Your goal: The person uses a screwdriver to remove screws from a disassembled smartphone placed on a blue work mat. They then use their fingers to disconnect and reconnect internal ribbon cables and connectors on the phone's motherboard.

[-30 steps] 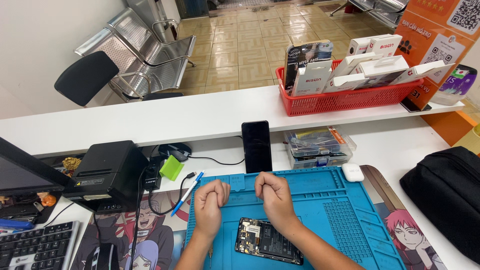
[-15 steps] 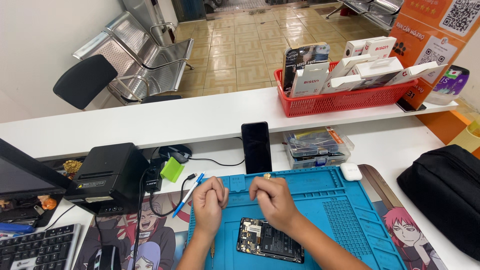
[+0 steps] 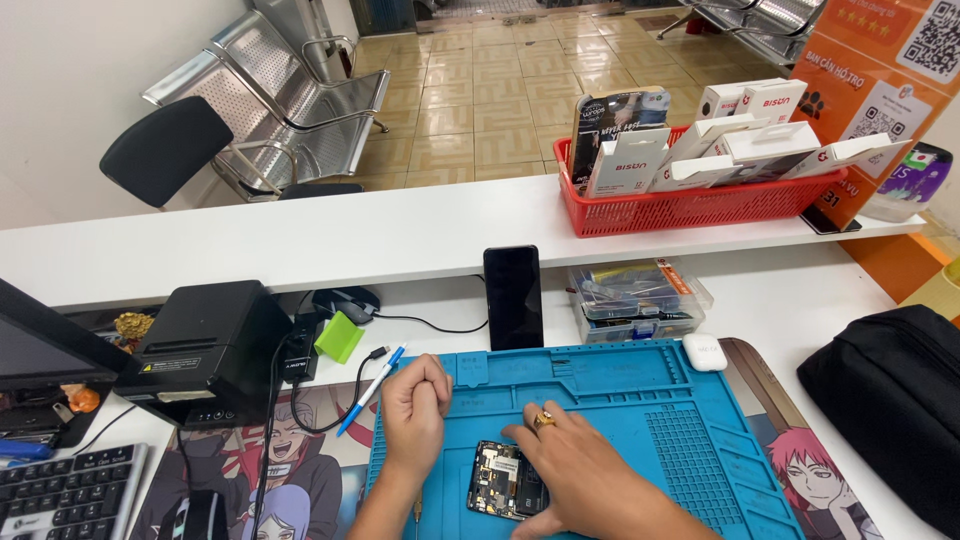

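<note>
An opened phone (image 3: pixel 500 480) with its circuit board bare lies on the blue repair mat (image 3: pixel 640 400). My right hand (image 3: pixel 585 475) rests flat on the phone's right side, covering part of it; a gold ring shows on one finger. My left hand (image 3: pixel 415 405) lies to the left of the phone as a loose fist on the mat's edge, with nothing visible in it. A blue pen (image 3: pixel 370 390) lies just left of that hand.
A black phone (image 3: pixel 513 297) leans upright behind the mat beside a clear parts box (image 3: pixel 635 300) and a white earbud case (image 3: pixel 704 352). A black printer (image 3: pixel 205 345), keyboard (image 3: pixel 65 495) and monitor (image 3: pixel 40 350) stand left. A black bag (image 3: pixel 890 400) lies right, a red basket (image 3: pixel 690 205) of boxes on the counter.
My right hand has come down from behind the phone onto its right side. My left hand has shifted slightly toward the mat's upper left and stays curled.
</note>
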